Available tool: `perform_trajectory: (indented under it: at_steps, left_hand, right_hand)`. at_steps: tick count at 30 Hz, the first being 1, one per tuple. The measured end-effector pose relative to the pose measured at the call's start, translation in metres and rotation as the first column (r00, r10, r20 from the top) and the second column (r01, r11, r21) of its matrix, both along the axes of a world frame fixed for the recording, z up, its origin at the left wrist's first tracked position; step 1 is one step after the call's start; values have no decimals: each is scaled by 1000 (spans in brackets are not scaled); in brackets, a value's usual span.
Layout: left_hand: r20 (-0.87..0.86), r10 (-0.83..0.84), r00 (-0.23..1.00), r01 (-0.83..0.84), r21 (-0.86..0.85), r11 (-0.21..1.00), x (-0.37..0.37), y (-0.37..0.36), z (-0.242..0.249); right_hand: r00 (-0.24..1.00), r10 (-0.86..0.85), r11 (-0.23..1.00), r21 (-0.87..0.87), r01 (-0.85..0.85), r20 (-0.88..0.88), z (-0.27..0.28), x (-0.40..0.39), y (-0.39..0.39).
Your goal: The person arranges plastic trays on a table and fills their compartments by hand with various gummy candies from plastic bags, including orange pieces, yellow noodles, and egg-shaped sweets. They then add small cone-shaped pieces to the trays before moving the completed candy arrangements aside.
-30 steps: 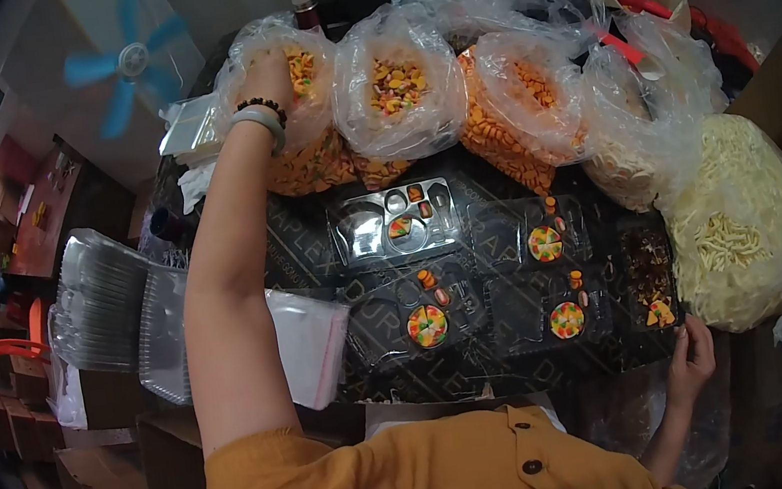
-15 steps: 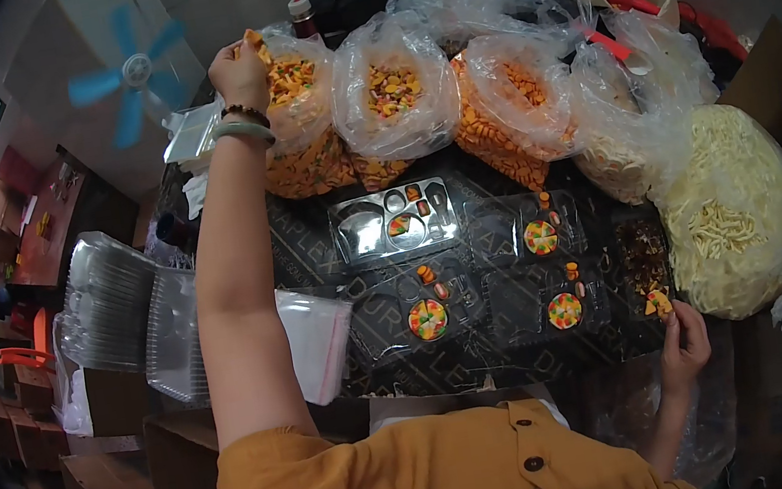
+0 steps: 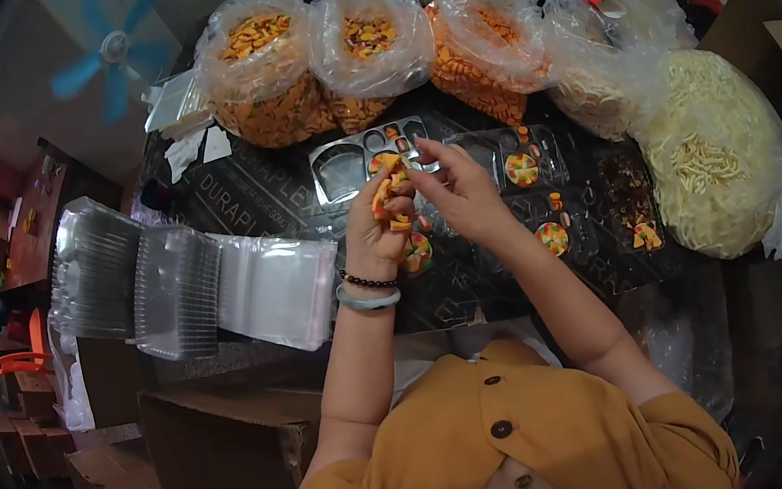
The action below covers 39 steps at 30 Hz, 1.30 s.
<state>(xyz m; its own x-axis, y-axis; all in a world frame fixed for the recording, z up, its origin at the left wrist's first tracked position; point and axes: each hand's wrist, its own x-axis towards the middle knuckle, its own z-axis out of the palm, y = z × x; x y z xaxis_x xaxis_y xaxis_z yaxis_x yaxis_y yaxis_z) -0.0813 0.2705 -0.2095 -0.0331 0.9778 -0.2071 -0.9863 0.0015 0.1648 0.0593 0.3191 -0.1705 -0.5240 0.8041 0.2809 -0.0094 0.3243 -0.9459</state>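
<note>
My left hand (image 3: 374, 215), with a dark bead bracelet and a pale bangle at the wrist, is closed round several small orange pizza-slice pieces (image 3: 392, 206). Beside it is my right hand (image 3: 460, 190), its thumb near those pieces and its fingers apart over the tray; I make out nothing held in it. Partly behind both hands lies a clear compartment tray (image 3: 332, 174) with small burger-like and hot-dog-like pieces. Another tray's round pizza (image 3: 416, 253) is partly hidden by my left hand. Two more round pizzas, the upper one (image 3: 521, 169) and the lower one (image 3: 552, 239), lie in trays at right.
Open bags of orange pieces (image 3: 271, 85) line the back. A large bag of pale strips (image 3: 717, 160) stands at right, near a dark tray (image 3: 626, 181) holding loose slices. Stacked clear trays (image 3: 174, 292) and clear sleeves (image 3: 276, 287) lie at left. Cardboard boxes (image 3: 230, 451) stand below.
My left hand has come back from the rear left bag to the trays with several slices. My right hand has left the dark tray at right and moved beside it.
</note>
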Motion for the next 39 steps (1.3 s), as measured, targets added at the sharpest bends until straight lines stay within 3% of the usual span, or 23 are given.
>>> perform_trajectory:
  at_steps: [2,4,5,7,9,10,11,12,14,15,17,21,26,30,32,34,36,39]
  left_hand:
    - [-127,117,985,-132,-115,985,17,-4,3]
    - [-127,192,973,-208,-126,970,21,-11,-1]
    - [-133,254,958,-271,-134,953,21,-13,-3]
    - [-105,307,946,-322,-181,929,22,-16,-4]
    - [-135,260,956,-283,-197,939,24,-23,-3]
    - [-133,259,957,-282,-199,939,21,-20,-13]
    - [-176,280,944,-315,-215,925,17,-13,-31]
    - [-217,301,928,-348,-228,909,15,-11,-42]
    - [-291,254,922,-311,-168,936,5,-20,-45]
    - [-371,208,905,-264,-108,958,2,-22,-46]
    - [-412,206,887,-289,-148,946,4,-26,-38]
    - [-563,139,814,-300,-204,932,4,-34,-27]
    - [-550,100,829,-251,-207,946,-6,-40,-26]
    - [-564,129,815,-289,-205,935,-21,-35,-23]
    - [-601,125,790,-312,-217,925,-32,-25,-20]
    - [-672,123,730,-320,-177,931,-45,-10,-21]
    - [-713,117,691,-346,-185,920,-54,5,-23]
    - [-793,43,607,-351,-219,910,-63,20,-26]
  right_hand:
    - [995,-12,998,58,7,98,-8,-14,-10]
    - [977,-179,882,459,107,116,-23,-25,-17]
    - [966,-238,820,555,141,106,-29,-28,-18]
    - [972,-212,822,556,121,101,-35,-31,-19]
    - [976,-195,824,556,110,95,-38,-33,-19]
    - [981,-133,951,298,85,144,-36,-34,-18]
    - [983,-60,998,14,58,173,-34,-35,-16]
    - [982,-58,998,14,56,178,-40,-37,-11]
    - [995,31,984,-179,-14,90,-55,-38,3]
    - [995,35,984,-179,-17,93,-49,-36,7]
    - [959,210,926,-353,-131,193,-29,-29,10]
    - [914,229,957,-247,-150,334,-20,-24,9]
    - [955,272,848,-498,-178,121,-40,-18,22]
    - [972,168,874,-481,-69,166,-45,-21,43]
    - [937,41,997,-71,-17,348,-68,-31,70]
    - [914,16,1000,2,-18,406,-66,-40,82]
    - [841,-110,977,215,-8,529,-66,-50,91]
    - [788,-165,946,322,-44,593,-68,-61,94]
